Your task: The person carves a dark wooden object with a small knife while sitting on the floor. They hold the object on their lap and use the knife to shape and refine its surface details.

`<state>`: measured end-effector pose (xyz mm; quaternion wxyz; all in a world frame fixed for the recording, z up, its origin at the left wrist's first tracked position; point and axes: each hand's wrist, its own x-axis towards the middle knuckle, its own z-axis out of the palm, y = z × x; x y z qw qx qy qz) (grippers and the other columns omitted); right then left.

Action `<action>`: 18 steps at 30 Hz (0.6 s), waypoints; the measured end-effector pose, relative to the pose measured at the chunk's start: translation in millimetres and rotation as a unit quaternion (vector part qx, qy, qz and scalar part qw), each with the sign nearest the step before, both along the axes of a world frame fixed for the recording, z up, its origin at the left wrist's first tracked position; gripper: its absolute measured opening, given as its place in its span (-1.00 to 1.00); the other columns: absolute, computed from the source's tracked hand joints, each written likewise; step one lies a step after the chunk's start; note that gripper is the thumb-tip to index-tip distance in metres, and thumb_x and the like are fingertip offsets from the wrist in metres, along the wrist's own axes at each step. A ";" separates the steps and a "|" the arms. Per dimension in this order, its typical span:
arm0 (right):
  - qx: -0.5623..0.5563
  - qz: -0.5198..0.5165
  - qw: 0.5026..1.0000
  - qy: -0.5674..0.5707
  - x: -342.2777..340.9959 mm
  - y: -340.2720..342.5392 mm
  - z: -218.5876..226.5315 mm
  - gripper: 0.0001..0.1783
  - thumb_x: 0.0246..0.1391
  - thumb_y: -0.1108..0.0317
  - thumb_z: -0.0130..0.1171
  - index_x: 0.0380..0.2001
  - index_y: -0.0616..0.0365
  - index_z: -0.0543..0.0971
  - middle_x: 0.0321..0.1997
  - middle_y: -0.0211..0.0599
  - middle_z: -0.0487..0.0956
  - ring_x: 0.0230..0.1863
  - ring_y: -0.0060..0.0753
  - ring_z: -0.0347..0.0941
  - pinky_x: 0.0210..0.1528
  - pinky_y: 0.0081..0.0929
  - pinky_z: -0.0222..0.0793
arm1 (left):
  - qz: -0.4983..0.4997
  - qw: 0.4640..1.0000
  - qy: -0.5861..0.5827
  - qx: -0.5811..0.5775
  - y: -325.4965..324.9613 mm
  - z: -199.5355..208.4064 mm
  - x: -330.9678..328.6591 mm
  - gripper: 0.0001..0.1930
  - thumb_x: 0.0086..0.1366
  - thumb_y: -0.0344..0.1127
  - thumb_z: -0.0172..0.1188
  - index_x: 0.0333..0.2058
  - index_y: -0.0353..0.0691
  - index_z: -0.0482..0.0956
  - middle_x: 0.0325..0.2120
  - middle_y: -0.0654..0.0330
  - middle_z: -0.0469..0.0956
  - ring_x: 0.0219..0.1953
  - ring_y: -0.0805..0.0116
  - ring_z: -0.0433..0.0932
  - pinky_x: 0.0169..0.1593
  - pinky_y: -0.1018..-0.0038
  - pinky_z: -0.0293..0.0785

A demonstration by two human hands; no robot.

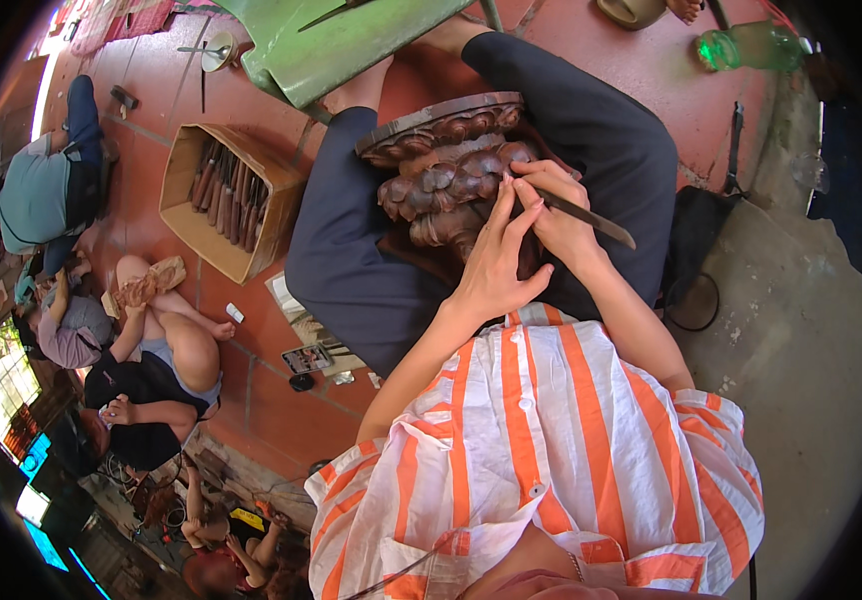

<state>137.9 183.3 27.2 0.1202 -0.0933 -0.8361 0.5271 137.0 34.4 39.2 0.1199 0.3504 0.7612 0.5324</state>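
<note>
A dark brown carved wooden piece (441,185), with a round rim and rows of rounded lobes, sits between my bent legs. My right hand (559,222) is closed around a slim carving tool (599,222), whose flat dark length sticks out to the right past my knuckles. The tool's other end is hidden by my fingers at the carving's surface. My left hand (496,262) reaches in from the left with its fingers stretched forward and its thumb apart. Its fingertips rest against the carving, close beside the right fingers and the tool.
Left of my leg, a cardboard box (251,258) holds several wooden-handled tools. A phone (308,358) lies nearby on the tiles. A green plastic stool (351,50) stands ahead, and a green bottle (751,48) lies far right. Other people (46,195) sit at left, one with light wood (151,284).
</note>
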 end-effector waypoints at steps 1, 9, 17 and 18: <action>0.014 -0.002 1.000 0.013 1.8 -2.2 -0.1 -0.87 0.07 0.43 0.23 -0.35 0.29 0.64 -0.15 -0.11 0.63 -0.19 -0.12 0.59 -0.15 -0.35 0.48 | 0.000 1.000 0.000 0.004 -0.6 -0.3 0.0 -0.12 -0.04 -0.42 0.37 0.27 -0.23 0.14 0.35 -0.36 -0.08 0.42 -0.26 -0.07 0.39 0.11 0.01; -0.025 -0.029 0.999 0.003 35.6 -11.3 5.5 -0.89 0.11 0.47 0.16 -0.37 0.32 0.58 -0.04 0.02 0.60 -0.10 -0.01 0.58 -0.07 -0.31 0.49 | -0.023 0.999 -0.018 -0.028 -22.7 17.0 14.9 -0.26 -0.03 -0.45 0.36 0.19 -0.25 0.29 0.28 -0.20 0.20 0.32 -0.12 0.21 0.32 0.17 0.18; 0.035 -0.063 0.997 0.024 10.4 -19.5 1.9 -0.84 0.07 0.39 0.21 -0.35 0.29 0.59 -0.19 -0.02 0.58 -0.17 0.00 0.55 -0.14 -0.26 0.49 | 0.031 0.998 -0.005 -0.062 -48.7 18.0 25.7 -0.34 0.00 -0.43 0.34 0.14 -0.24 0.37 0.21 -0.08 0.31 0.21 -0.07 0.35 0.23 0.20 0.31; 0.049 -0.068 0.996 0.019 8.8 -21.2 3.2 -0.85 0.06 0.39 0.21 -0.35 0.28 0.60 -0.20 -0.02 0.57 -0.18 0.01 0.55 -0.15 -0.26 0.49 | 0.035 0.997 -0.006 -0.064 -52.8 18.7 26.0 -0.34 0.00 -0.44 0.34 0.14 -0.24 0.37 0.21 -0.08 0.32 0.20 -0.06 0.35 0.23 0.20 0.31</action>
